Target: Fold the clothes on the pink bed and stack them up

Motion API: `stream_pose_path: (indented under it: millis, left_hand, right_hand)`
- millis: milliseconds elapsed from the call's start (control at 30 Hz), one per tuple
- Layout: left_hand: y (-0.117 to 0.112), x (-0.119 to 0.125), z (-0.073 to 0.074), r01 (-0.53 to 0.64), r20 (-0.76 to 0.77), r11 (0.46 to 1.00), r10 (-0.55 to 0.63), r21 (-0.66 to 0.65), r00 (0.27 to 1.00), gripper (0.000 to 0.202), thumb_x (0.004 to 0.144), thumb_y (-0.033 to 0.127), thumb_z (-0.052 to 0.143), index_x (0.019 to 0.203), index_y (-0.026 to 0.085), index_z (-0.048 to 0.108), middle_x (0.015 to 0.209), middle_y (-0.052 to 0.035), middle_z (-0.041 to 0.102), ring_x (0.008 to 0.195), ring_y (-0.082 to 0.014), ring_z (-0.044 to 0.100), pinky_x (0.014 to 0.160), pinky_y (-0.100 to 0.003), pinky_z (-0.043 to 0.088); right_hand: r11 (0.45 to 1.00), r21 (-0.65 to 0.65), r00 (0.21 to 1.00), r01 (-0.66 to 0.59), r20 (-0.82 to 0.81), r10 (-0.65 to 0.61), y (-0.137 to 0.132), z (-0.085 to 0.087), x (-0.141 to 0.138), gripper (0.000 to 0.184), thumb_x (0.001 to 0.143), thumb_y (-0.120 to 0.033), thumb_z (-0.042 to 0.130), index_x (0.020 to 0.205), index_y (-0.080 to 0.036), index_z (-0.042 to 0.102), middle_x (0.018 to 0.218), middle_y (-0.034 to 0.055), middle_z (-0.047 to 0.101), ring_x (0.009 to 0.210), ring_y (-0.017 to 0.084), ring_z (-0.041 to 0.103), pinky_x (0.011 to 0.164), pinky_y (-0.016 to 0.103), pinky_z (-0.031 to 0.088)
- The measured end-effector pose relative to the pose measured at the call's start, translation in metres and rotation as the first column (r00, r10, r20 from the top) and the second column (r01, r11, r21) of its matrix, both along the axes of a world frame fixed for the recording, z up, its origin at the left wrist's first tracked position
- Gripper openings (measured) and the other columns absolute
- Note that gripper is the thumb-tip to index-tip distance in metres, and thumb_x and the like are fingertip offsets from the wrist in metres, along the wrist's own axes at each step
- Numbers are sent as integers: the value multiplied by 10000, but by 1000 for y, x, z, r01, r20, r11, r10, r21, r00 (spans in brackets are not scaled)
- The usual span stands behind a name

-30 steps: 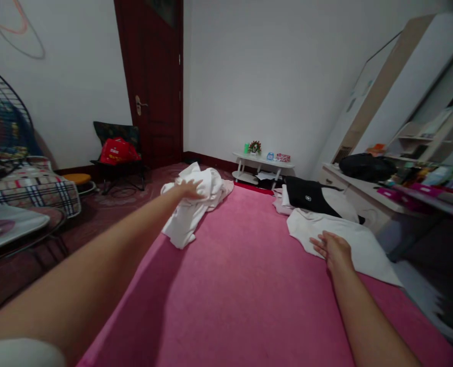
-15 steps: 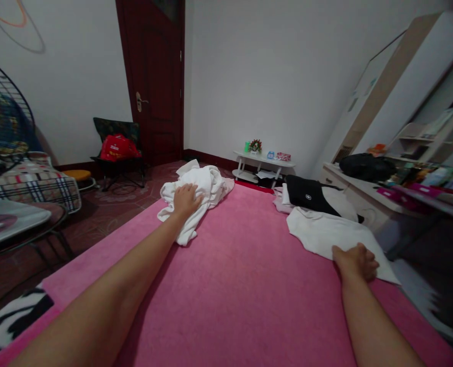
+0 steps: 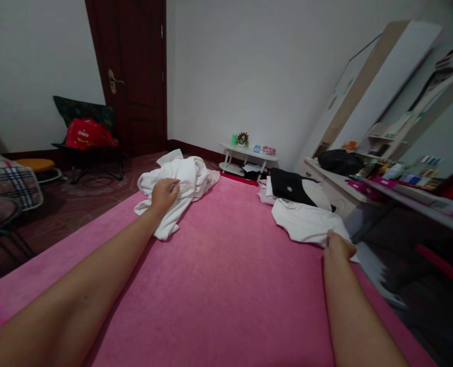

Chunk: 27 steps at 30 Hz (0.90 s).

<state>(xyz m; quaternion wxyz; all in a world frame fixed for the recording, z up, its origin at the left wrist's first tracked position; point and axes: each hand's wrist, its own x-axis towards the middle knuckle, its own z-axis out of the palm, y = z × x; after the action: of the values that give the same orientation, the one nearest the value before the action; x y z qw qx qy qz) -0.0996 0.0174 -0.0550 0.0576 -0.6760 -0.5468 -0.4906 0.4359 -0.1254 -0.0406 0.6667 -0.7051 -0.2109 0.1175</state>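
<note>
A rumpled heap of white clothes (image 3: pixel 190 176) lies at the far left of the pink bed cover (image 3: pixel 226 285). My left hand (image 3: pixel 166 193) is on the near side of this heap, its fingers curled into the cloth. On the right, a white garment (image 3: pixel 303 219) is spread flat, one end close to a folded black and grey garment (image 3: pixel 293 187). My right hand (image 3: pixel 338 247) pinches the near edge of that flat garment, thumb on top. Most of its fingers are hidden behind the hand.
A dresser (image 3: pixel 337 186) with a black bag (image 3: pixel 341 161) and many bottles stands along the right. A low white table (image 3: pixel 245 150) is by the far wall. On the left are a folding chair with a red bag (image 3: pixel 89 133) and a round stool (image 3: pixel 35 164).
The view has turned a little to the right. My left fingers, flatter on the heap before, are now curled in. My right hand has closed on the garment's edge and bunched it slightly.
</note>
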Motion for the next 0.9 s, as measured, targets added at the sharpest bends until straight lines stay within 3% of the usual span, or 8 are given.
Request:
stream_pose_path:
  millis: [167, 367, 433, 500, 533, 700, 800, 900]
  left_hand:
    - [2, 0, -1, 7, 11, 1000, -8, 14, 1000, 310, 808, 283, 488, 997, 168, 705, 1042, -100, 700, 1033, -267, 594, 967, -398, 410]
    - [-13, 14, 12, 57, 92, 991, -69, 121, 993, 273, 828, 228, 482, 1027, 201, 667, 1127, -65, 649, 1125, -236, 544, 1041, -397, 360]
    - [-18, 22, 20, 90, 153, 986, -111, 139, 982, 285, 847, 249, 478, 1073, 199, 645, 1159, -67, 624, 1139, -228, 534, 1024, -383, 385]
    - [-21, 30, 25, 144, 237, 981, -171, 129, 956, 313, 867, 284, 470, 1126, 192, 621, 1177, -77, 607, 1104, -219, 553, 958, -360, 441]
    - [-21, 34, 27, 179, 277, 977, -205, 117, 939, 327, 873, 300, 468, 1144, 188, 612, 1175, -81, 605, 1069, -212, 571, 916, -345, 467]
    - [-19, 54, 22, 364, 249, 931, -346, -26, 905, 345, 824, 293, 529, 1120, 163, 648, 1107, -90, 637, 933, -190, 620, 836, -314, 503]
    - [-22, 65, 18, 435, 144, 883, -414, -176, 899, 360, 804, 273, 531, 1118, 156, 664, 1119, -92, 657, 988, -214, 619, 890, -339, 486]
    - [-29, 72, 21, 488, 125, 813, -474, -317, 871, 371, 808, 322, 544, 1103, 142, 675, 1155, -106, 669, 1064, -253, 610, 946, -370, 456]
  right_hand:
    - [982, 176, 992, -62, -99, 80, 12, 47, -26, 60, 763, -183, 474, 747, -237, 453, 759, 19, 586, 745, 186, 640, 619, 326, 548]
    - [821, 234, 851, -521, 69, 521, -9, 95, -148, 230, 629, -298, 725, 677, -194, 526, 550, -49, 518, 482, 112, 511, 502, 234, 478]
    - [419, -57, 404, -906, 171, 898, -25, 109, -186, 275, 678, -382, 736, 773, -172, 586, 671, -2, 636, 547, 120, 582, 579, 250, 502]
    - [186, -178, 153, -966, 186, 971, -33, 116, -203, 312, 744, -441, 687, 840, -152, 619, 872, 73, 699, 637, 138, 644, 650, 278, 517]
    - [202, -187, 160, -961, 219, 963, -33, 115, -202, 323, 760, -454, 667, 849, -146, 626, 930, 94, 702, 669, 145, 657, 660, 281, 515]
    - [623, -251, 563, -741, 274, 780, 0, 73, -165, 258, 690, -334, 675, 861, -149, 617, 935, 97, 688, 645, 139, 628, 525, 218, 455]
    - [612, -303, 602, -730, 137, 787, 11, 38, -167, 518, 678, -308, 685, 1159, -185, 540, 1262, 152, 571, 605, 116, 624, 445, 205, 431]
    - [471, -250, 485, -846, 8, 874, 10, 14, -193, 827, 695, -389, 705, 1406, -261, 302, 1359, 164, 492, 565, 107, 616, 404, 205, 419]
